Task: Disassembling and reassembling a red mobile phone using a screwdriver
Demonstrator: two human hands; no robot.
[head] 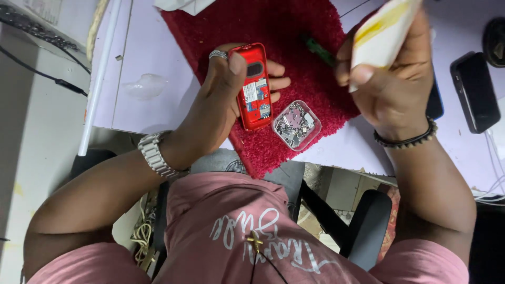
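Head view, left hand (223, 97) gripping red phone (254, 87), right hand (389, 68) perhaps pinching white-yellow packet (381, 29)

One red open-backed mobile phone (255, 87) at centre, one clear plastic box of metal parts (296, 124) at five o'clock, two black phones (475, 90) at three o'clock, one red fuzzy mat (284, 31).

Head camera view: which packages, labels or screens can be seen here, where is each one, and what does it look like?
Small white and blue labels: inside the opened red phone body held in the left hand.
White and yellow crumpled packet: gripped in the right hand, top right.
Clear round-cornered plastic box of small metal parts: on the red fuzzy mat, beside the phone.
Black phone with dark screen: flat on the pale desk, far right.
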